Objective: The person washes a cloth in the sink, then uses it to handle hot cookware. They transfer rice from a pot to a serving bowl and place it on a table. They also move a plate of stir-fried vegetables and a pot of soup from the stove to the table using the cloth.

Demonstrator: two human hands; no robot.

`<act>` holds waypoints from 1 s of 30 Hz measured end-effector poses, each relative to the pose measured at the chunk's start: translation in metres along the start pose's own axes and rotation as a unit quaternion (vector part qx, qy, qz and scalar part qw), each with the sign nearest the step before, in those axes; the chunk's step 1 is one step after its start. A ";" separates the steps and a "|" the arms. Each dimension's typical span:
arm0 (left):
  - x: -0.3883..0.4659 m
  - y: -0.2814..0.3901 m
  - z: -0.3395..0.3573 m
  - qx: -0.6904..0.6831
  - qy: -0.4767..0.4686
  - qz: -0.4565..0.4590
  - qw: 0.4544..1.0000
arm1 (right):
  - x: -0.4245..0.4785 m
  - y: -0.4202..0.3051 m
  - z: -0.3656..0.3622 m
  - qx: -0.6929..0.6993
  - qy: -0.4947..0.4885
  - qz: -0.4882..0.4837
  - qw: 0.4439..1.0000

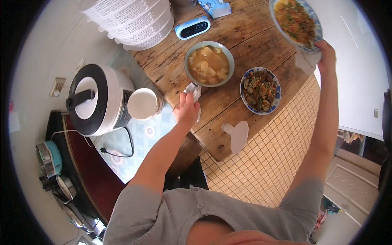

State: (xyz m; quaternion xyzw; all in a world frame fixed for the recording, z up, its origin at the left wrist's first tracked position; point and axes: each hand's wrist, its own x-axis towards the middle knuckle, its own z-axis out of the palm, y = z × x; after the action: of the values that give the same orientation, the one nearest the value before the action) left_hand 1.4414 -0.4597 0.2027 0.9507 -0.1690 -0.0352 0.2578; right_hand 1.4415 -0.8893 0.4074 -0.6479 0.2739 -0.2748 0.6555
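Note:
My left hand point(187, 110) grips a crumpled white cloth or tissue point(192, 89) at the near side of a pale green bowl point(187, 71). Chunky pieces in yellowish-brown broth fill that bowl. At the upper right, my right hand point(327, 58) holds the near rim of a blue-and-white dish point(318, 29) of chopped, reddish-brown food. A white cloth or paper point(307, 62) hangs below this dish, by my fingers. Between my hands, a blue-patterned bowl point(278, 97) of what looks like clams rests on the wooden table point(220, 107).
A white pressure cooker point(118, 88) and stacked paper cups point(143, 104) stand at left. Behind are white plastic baskets point(137, 21), a digital clock point(193, 28) and a blue packet point(216, 7). A pale paddle-shaped utensil point(239, 137) lies by the table's near edge.

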 end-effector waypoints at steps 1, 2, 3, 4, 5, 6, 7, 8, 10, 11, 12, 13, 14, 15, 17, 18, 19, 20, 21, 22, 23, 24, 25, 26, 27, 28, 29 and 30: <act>0.002 0.000 0.001 -0.008 -0.007 0.003 1.000 | -0.020 -0.021 -0.005 0.012 -0.021 0.004 1.000; 0.003 -0.001 0.000 -0.008 -0.024 -0.004 1.000 | -0.040 -0.036 -0.003 0.032 -0.016 0.015 0.999; 0.004 -0.002 -0.002 -0.009 -0.042 -0.009 0.999 | -0.061 -0.051 0.002 0.051 -0.010 0.025 0.998; 0.006 -0.001 -0.004 -0.011 -0.062 -0.008 0.998 | -0.085 -0.065 0.003 0.069 0.002 0.033 0.997; 0.005 0.002 -0.011 -0.019 -0.039 -0.023 0.999 | -0.104 -0.072 0.005 0.073 -0.009 0.046 0.996; -0.002 -0.001 -0.021 -0.054 -0.045 -0.031 0.997 | -0.124 -0.077 0.012 0.075 -0.028 0.049 0.996; -0.008 -0.006 -0.032 -0.092 -0.056 -0.031 0.994 | -0.149 -0.083 0.020 0.075 -0.040 0.050 0.995; -0.012 -0.010 -0.042 -0.130 -0.069 -0.024 0.989 | -0.177 -0.088 0.028 0.076 -0.044 0.048 0.995; -0.046 -0.025 -0.073 -0.221 -0.084 0.031 0.971 | -0.229 -0.089 0.046 0.040 -0.072 0.028 0.996; -0.064 -0.042 -0.081 -0.288 -0.102 0.047 0.951 | -0.258 -0.089 0.068 0.048 -0.075 0.028 0.996; -0.081 -0.064 -0.089 -0.352 -0.121 0.055 0.927 | -0.294 -0.093 0.105 0.052 -0.040 0.023 0.998; -0.096 -0.082 -0.104 -0.391 -0.166 0.042 0.904 | -0.322 -0.091 0.125 0.057 -0.032 0.031 0.997; -0.114 -0.100 -0.121 -0.429 -0.212 0.021 0.878 | -0.348 -0.084 0.144 0.060 -0.028 0.045 0.997; -0.131 -0.120 -0.139 -0.465 -0.254 -0.002 0.848 | -0.375 -0.079 0.164 0.063 -0.039 0.057 0.996; -0.168 -0.164 -0.177 -0.518 -0.252 -0.016 0.817 | -0.423 -0.066 0.204 0.068 -0.072 0.090 0.991; -0.185 -0.186 -0.197 -0.544 -0.246 -0.025 0.802 | -0.442 -0.060 0.224 0.064 -0.089 0.104 0.988; -0.204 -0.212 -0.219 -0.562 -0.241 -0.038 0.791 | -0.461 -0.051 0.245 0.062 -0.110 0.122 0.985; -0.222 -0.236 -0.240 -0.572 -0.224 -0.080 0.785 | -0.476 -0.046 0.266 0.062 -0.134 0.137 0.980; -0.245 -0.264 -0.251 -0.582 -0.202 -0.119 0.779 | -0.494 -0.042 0.289 0.055 -0.144 0.134 0.979; -0.268 -0.296 -0.259 -0.591 -0.178 -0.153 0.772 | -0.507 -0.039 0.308 0.048 -0.176 0.140 0.973; -0.295 -0.315 -0.258 -0.567 -0.141 -0.216 0.783 | -0.508 -0.042 0.313 0.040 -0.219 0.143 0.964; -0.318 -0.351 -0.258 -0.532 -0.118 -0.275 0.792 | -0.522 -0.030 0.330 0.038 -0.246 0.150 0.957; -0.333 -0.351 -0.283 -0.519 -0.096 -0.288 0.799 | -0.533 -0.024 0.346 0.043 -0.264 0.147 0.952; -0.350 -0.366 -0.291 -0.504 -0.089 -0.295 0.807 | -0.542 -0.019 0.362 0.051 -0.275 0.152 0.948; -0.368 -0.384 -0.297 -0.488 -0.085 -0.303 0.814 | -0.549 -0.015 0.373 0.059 -0.284 0.158 0.944; -0.384 -0.396 -0.302 -0.474 -0.077 -0.311 0.820 | -0.556 -0.012 0.386 0.066 -0.297 0.163 0.939; -0.395 -0.361 -0.294 -0.490 -0.037 -0.337 0.803 | -0.540 -0.017 0.372 0.070 -0.313 0.170 0.932; -0.405 -0.329 -0.273 -0.497 0.003 -0.352 0.793 | -0.519 -0.018 0.355 0.058 -0.332 0.174 0.925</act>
State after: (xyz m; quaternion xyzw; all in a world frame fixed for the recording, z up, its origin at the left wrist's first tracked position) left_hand 1.2025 0.0753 0.2655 0.6851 0.2190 -0.1999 0.6654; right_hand 1.3325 -0.2708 0.4306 -0.6054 0.1329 0.0587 0.7825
